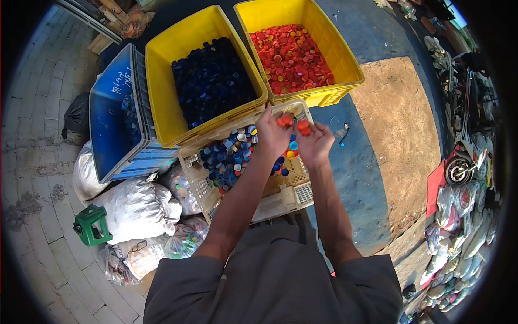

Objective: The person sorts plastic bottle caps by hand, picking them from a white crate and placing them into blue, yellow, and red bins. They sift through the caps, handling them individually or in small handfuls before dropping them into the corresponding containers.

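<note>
My left hand (273, 135) is closed around red bottle caps (285, 120), held over the far side of a cream plastic crate (191, 162). Close beside it, my right hand (316, 143) grips more red bottle caps (303, 128) in its fingers. Below both hands, the crate holds a heap of mixed caps (229, 156), mostly blue, with some white, yellow and red. Beyond the crate stands a yellow bin (345, 73) containing red caps (291, 56). To its left, another yellow bin (156, 81) contains dark blue caps (213, 81).
A blue crate (116, 102) stands at the left, with blue caps inside. White sacks (137, 208), a green plastic piece (93, 224) and bags of plastic lie nearer me. At the right are a brown board (396, 140), a motorcycle wheel (458, 171) and piled bags (464, 237).
</note>
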A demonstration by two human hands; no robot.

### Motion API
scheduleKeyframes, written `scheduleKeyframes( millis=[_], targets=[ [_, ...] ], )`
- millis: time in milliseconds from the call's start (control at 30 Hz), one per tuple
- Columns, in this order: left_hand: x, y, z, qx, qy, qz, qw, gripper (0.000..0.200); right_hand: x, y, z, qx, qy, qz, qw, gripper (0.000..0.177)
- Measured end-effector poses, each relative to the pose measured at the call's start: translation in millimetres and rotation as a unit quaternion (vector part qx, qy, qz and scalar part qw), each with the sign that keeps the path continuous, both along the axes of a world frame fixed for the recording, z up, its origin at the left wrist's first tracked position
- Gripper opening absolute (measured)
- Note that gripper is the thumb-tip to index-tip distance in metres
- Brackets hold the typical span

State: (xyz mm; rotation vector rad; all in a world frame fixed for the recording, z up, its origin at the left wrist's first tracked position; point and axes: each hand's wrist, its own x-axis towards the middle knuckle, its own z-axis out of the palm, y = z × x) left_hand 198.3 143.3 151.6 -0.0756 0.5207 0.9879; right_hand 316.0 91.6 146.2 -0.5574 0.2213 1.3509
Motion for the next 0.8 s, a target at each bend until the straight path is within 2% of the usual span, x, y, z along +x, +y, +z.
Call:
scheduleKeyframes(
  millis=[33, 67, 100, 133, 200, 233, 267, 333, 367, 400, 467, 500, 567, 667, 700, 767, 800],
  targets=[
    [4, 22, 38, 0.054, -0.088, 0.005, 0.995, 0.056, 5, 22, 57, 0.047, 0.002, 0.010, 0.999, 0.024],
    [1, 43, 60, 0.118, -0.116, -0.015, 0.986, 0.071, 15, 38, 85, 0.059, 0.004, 0.017, 0.998, 0.027],
    [5, 46, 122, 0.037, -0.015, 0.050, 0.998, 0.087, 26, 48, 100, 0.072, 0.006, 0.021, 0.997, 0.032],
    [-2, 49, 137, 0.115, -0.025, 0.052, 0.992, 0.097, 30, 54, 107, 0.068, -0.048, 0.015, 0.996, 0.041],
    [-25, 45, 131, 0.217, 0.028, 0.031, 0.975, 0.093, 34, 63, 115, 0.062, -0.156, 0.005, 0.986, 0.063],
    [-39, 40, 124, 0.267, 0.056, 0.023, 0.962, 0.091, 31, 59, 112, 0.053, -0.189, 0.014, 0.980, 0.063],
    [-57, 28, 113, 0.297, 0.088, 0.011, 0.951, 0.081, 25, 50, 104, 0.046, -0.222, 0.024, 0.974, 0.063],
    [-93, -5, 61, 0.190, 0.174, 0.039, 0.966, 0.054, 20, 29, 64, 0.066, -0.287, 0.088, 0.951, 0.056],
    [-115, -25, 20, 0.117, 0.244, 0.052, 0.961, 0.045, 12, 16, 48, 0.025, -0.326, 0.140, 0.934, 0.055],
    [-134, -45, -18, 0.043, 0.309, 0.064, 0.948, 0.037, 3, 3, 22, -0.011, -0.398, 0.195, 0.896, 0.052],
    [-162, -87, -66, -0.097, 0.439, 0.117, 0.886, 0.031, -3, -22, -39, -0.044, -0.503, 0.276, 0.818, 0.052],
    [-179, -104, -99, -0.109, 0.476, 0.125, 0.864, 0.032, -9, -29, -59, -0.089, -0.473, 0.294, 0.826, 0.054],
    [-203, -136, -152, -0.132, 0.547, 0.135, 0.816, 0.035, -14, -30, -98, -0.153, -0.549, 0.295, 0.767, 0.059],
    [-209, -151, -159, -0.139, 0.645, 0.074, 0.748, 0.054, -15, -18, -126, -0.218, -0.646, 0.293, 0.671, 0.064],
    [-209, -147, -162, -0.111, 0.699, 0.065, 0.703, 0.058, -16, -7, -132, -0.234, -0.674, 0.289, 0.638, 0.066],
    [-201, -140, -169, -0.057, 0.795, 0.032, 0.603, 0.067, -27, 15, -148, -0.202, -0.717, 0.237, 0.623, 0.074],
    [-197, -134, -172, -0.074, 0.808, 0.016, 0.585, 0.070, -32, 26, -166, -0.174, -0.731, 0.213, 0.624, 0.077]
  ],
)
